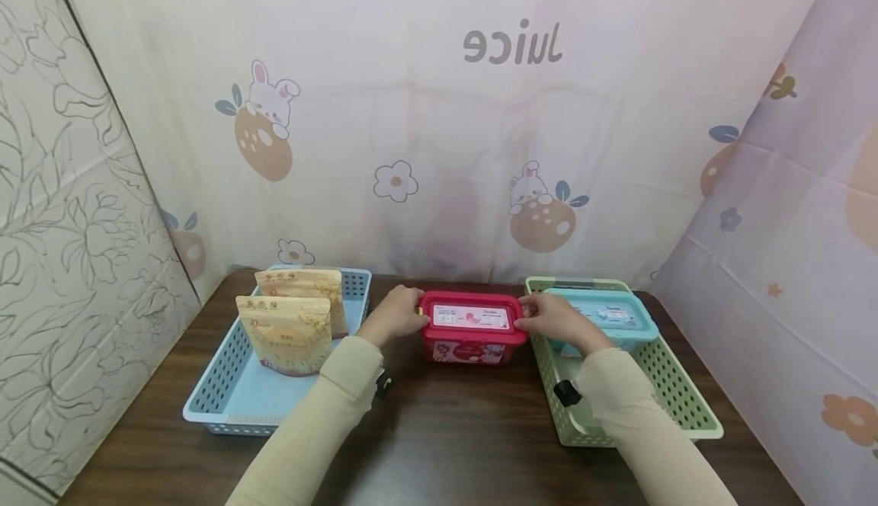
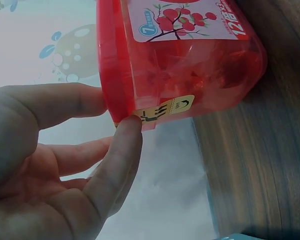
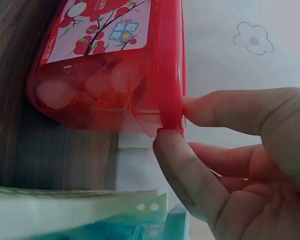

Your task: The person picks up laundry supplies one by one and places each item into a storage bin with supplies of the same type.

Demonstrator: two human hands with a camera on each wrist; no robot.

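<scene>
A red lidded plastic box stands on the dark wooden table, between two baskets. My left hand pinches the left end of its lid, thumb on top and fingertips below the rim beside a small yellow label. At the opposite end my right hand pinches the lid rim the same way. Through the clear red wall of the box, pale round pieces show in the right wrist view. A printed label with red berries covers part of its side.
On the left, a light blue basket holds two upright yellow pouches. A green basket on the right, partly under my right forearm, holds a box with a turquoise lid. A printed curtain hangs behind the table.
</scene>
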